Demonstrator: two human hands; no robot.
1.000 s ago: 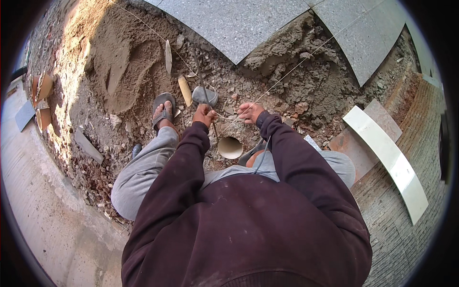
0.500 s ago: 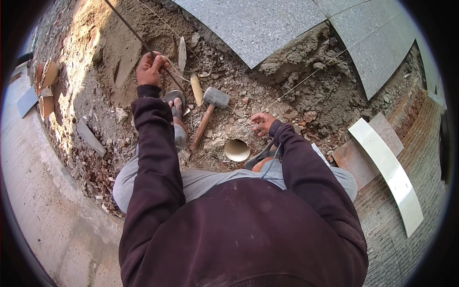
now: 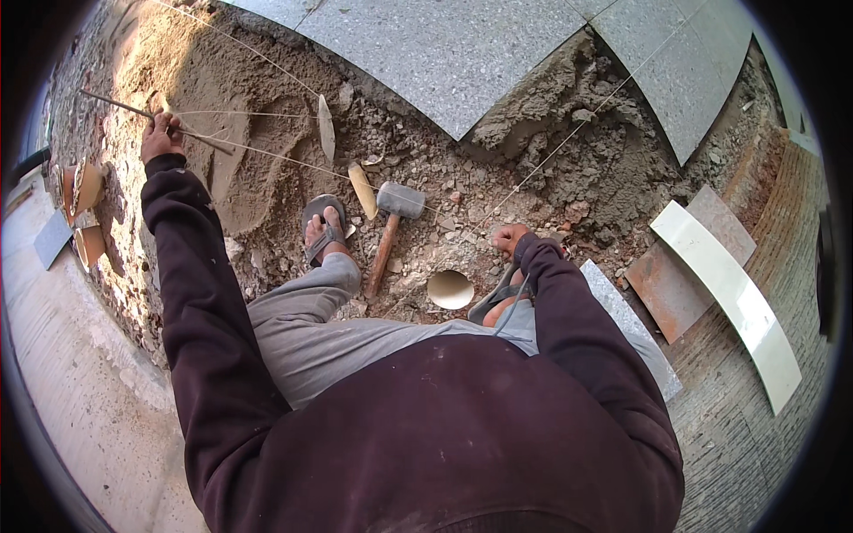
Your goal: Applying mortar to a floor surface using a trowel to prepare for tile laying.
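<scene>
We find the left hand (image 3: 163, 138) farther out, fingers gripping the rod (image 3: 115, 102); string (image 3: 267, 154) from them runs straighter, likely nearing tension; right hand (image 3: 509, 238) curled, its hold we cannot tell.

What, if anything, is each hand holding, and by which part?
The left hand grips a thin rod near its middle. Whether the curled right hand holds anything cannot be told.
</scene>
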